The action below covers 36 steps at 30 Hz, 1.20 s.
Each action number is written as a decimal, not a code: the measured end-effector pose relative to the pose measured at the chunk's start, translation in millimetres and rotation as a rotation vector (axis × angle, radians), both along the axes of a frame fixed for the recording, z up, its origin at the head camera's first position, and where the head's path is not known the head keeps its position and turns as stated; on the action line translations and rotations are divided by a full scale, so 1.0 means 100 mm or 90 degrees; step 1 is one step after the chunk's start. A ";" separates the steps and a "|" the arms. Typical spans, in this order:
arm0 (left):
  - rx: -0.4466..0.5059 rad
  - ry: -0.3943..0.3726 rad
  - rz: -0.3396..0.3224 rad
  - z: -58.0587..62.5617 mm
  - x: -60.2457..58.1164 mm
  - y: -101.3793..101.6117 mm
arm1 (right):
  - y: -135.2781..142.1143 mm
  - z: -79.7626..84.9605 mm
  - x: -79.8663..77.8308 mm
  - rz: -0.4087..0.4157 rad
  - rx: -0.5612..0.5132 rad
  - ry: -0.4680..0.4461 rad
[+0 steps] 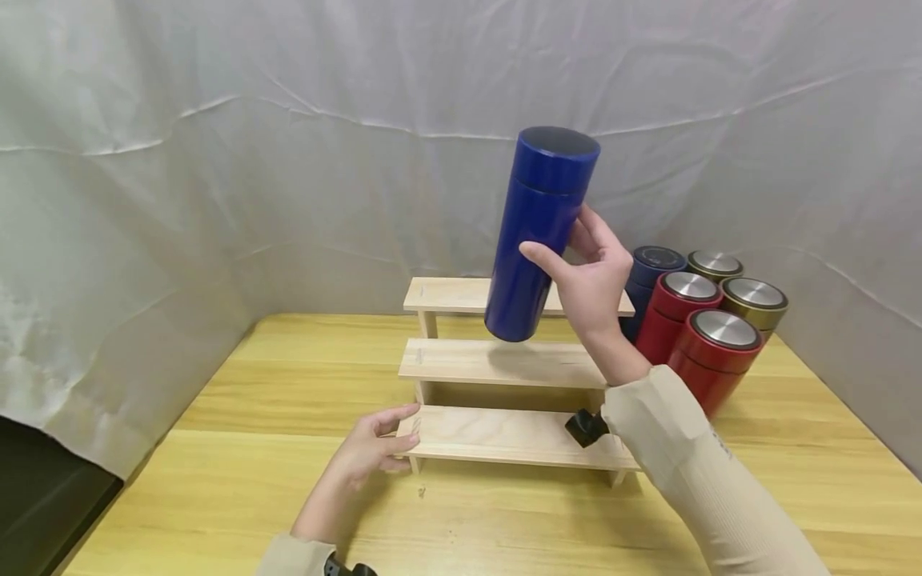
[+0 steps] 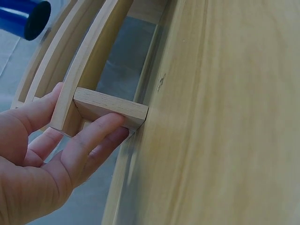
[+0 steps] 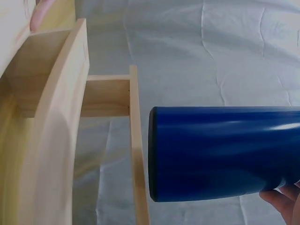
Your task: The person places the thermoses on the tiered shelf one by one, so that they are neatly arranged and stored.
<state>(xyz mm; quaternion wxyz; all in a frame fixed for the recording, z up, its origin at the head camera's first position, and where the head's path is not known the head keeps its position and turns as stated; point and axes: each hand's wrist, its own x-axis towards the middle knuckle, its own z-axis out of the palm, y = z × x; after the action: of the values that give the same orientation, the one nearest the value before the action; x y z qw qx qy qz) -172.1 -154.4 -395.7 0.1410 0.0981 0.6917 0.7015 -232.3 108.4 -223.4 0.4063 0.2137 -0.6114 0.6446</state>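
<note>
My right hand grips a blue thermos bottle around its body and holds it in the air, slightly tilted, in front of the top shelf. In the right wrist view the base of the thermos bottle is apart from the shelf boards. A three-tier wooden display rack stands on the table. At the left end of its lowest tier, my left hand holds the board and its leg between thumb and fingers, as the rack's end shows in the left wrist view.
To the right of the rack stand more thermos bottles: a dark blue one, two red ones and two gold ones. Grey-white cloth hangs behind the wooden table. A dark object lies at the left edge.
</note>
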 end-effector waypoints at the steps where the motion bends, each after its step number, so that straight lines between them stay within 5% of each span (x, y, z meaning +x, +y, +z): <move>1: 0.000 0.000 0.000 0.00 0.00 0.00 | -0.01 0.01 -0.01 -0.003 0.001 0.004; 12: -0.004 -0.009 0.011 0.02 0.00 0.01 | -0.06 0.11 -0.20 -0.026 -0.006 0.021; 22: 0.001 -0.002 0.011 0.00 0.00 0.02 | -0.09 0.08 -0.38 -0.033 -0.023 -0.029; 36: -0.002 -0.007 0.020 -0.02 -0.01 0.01 | -0.13 0.08 -0.46 -0.022 0.097 -0.124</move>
<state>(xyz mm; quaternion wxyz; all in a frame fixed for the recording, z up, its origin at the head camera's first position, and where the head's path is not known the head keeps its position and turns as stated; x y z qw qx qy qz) -172.7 -153.6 -397.4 0.1340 0.0830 0.6937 0.7028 -278.3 95.1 -214.9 0.3387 0.1701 -0.6988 0.6066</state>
